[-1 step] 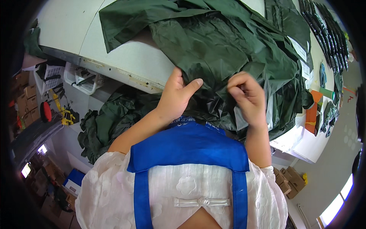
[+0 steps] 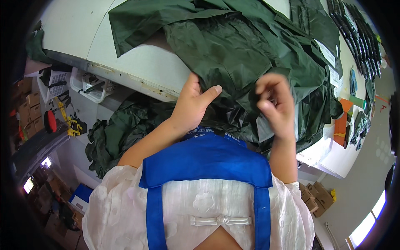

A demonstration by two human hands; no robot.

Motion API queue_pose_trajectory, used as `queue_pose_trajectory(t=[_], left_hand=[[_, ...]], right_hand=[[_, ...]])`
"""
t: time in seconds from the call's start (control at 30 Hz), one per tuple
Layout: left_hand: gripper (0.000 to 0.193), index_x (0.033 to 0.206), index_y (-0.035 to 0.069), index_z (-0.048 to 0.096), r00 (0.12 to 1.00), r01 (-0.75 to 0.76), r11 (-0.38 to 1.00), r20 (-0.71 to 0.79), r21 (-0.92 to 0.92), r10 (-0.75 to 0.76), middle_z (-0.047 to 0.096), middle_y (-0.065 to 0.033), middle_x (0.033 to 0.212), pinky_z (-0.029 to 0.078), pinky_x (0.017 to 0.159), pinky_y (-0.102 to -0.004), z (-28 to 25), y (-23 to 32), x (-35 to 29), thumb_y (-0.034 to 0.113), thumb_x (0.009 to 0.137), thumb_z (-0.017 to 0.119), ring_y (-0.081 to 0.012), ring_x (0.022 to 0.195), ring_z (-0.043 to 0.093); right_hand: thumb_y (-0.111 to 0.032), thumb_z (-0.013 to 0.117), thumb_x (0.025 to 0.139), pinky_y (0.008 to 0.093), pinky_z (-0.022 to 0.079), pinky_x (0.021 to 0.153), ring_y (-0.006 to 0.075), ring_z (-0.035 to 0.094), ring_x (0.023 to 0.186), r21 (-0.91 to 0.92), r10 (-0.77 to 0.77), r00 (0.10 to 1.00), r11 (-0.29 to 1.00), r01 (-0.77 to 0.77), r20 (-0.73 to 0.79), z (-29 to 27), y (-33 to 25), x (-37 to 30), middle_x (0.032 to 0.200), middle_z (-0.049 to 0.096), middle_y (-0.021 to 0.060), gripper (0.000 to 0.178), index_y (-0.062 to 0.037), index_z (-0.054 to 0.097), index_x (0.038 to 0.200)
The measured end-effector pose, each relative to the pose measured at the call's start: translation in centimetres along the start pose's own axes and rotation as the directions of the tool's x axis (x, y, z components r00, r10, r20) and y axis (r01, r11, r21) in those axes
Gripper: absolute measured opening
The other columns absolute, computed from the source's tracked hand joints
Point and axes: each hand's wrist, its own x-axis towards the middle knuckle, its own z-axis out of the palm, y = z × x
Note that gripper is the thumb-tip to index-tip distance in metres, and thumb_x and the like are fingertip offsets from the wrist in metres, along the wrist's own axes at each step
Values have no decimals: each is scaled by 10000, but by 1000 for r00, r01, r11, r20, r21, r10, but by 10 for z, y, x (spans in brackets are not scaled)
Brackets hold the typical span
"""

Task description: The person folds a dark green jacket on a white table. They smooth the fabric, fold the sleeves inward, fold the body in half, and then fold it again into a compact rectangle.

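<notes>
A large heap of thin, shiny dark green fabric [image 2: 225,46] is bunched over the table edge toward my blue apron. My left hand [image 2: 193,100] grips an edge of it, the thumb on top and the fingertips tucked out of sight under the cloth. Just above the fabric, to the right, my right hand [image 2: 277,104] is raised with curled fingers. Its thumb is apart from the forefinger and nothing shows between them. Slight motion blur softens that hand.
The white table [image 2: 71,33] has a worn front edge on the left. White plastic baskets [image 2: 98,87] sit below it. More green fabric [image 2: 114,137] hangs at lower left. Several dark packed bundles [image 2: 354,37] lie far right, near an orange object [image 2: 342,125]. Cardboard boxes [image 2: 318,198] stand lower right.
My right hand has lifted slightly up and to the right, and its thumb and forefinger have parted. My left hand keeps its place on the fabric.
</notes>
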Motion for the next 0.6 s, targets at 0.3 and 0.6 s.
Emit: queue_pose_trajectory(t=[0.3, 0.6], left_hand=[[669, 1417, 20, 256, 991, 129, 967, -5, -221, -133, 408, -94, 1376, 323, 1064, -350, 5, 10, 1, -45, 819, 550, -208, 1265, 404], [631, 1408, 36, 277, 989, 139, 958, -9, -252, -146, 456, -114, 1346, 365, 1046, -400, 6, 9, 2, -69, 835, 520, -241, 1244, 453]], right_hand=[[4, 744, 706, 259, 531, 660, 185, 616, 806, -518, -47, 984, 845, 130, 171, -28, -20, 17, 939, 592, 86, 278, 8, 646, 967], [1, 758, 696, 256, 516, 653, 169, 609, 781, -462, -52, 977, 875, 145, 208, -23, -7, 19, 887, 601, 74, 251, 7, 667, 930]])
